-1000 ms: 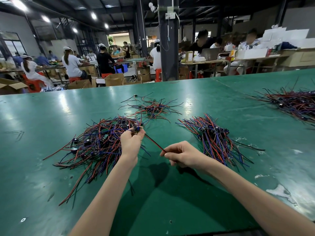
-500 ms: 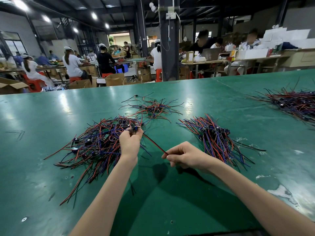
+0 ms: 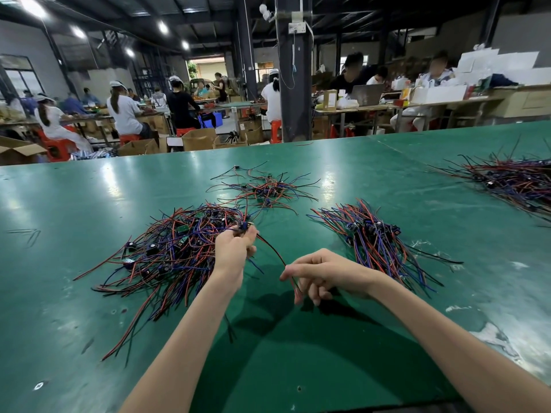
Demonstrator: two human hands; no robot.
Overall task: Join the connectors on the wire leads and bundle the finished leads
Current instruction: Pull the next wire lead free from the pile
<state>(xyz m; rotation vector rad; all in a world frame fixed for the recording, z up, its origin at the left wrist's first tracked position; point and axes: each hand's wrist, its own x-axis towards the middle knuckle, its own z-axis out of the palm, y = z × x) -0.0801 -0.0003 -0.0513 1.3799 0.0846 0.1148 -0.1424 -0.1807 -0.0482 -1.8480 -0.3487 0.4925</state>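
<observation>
Head view: at the left of the green table (image 3: 298,362) lay the loose pile of wire leads (image 3: 176,251), red, blue and black strands tangled with small boards and plugs. At its right edge the left hand (image 3: 234,251) was raised just above the table, fingertips pinched together on a small connector (image 3: 244,226), from which blue strands ran back toward the pile. A red-and-black lead (image 3: 272,248) ran from that pinch down to the right hand (image 3: 325,272), which gripped it near its free end between thumb and forefinger, the other fingers loosely curled beneath. Beyond the hands sat a smaller scatter of leads (image 3: 265,189). To the right lay a tidier heap (image 3: 375,236), its strands mostly running one way, probably the finished ones. A further heap (image 3: 512,180) lay well apart at the far right.

The step in hand looked like the joining itself; whether the plug was fully seated could not be told. The next move would call for a firm press at the left fingertips, then laying the lead onto the tidier heap, aligned with its strands.
</observation>
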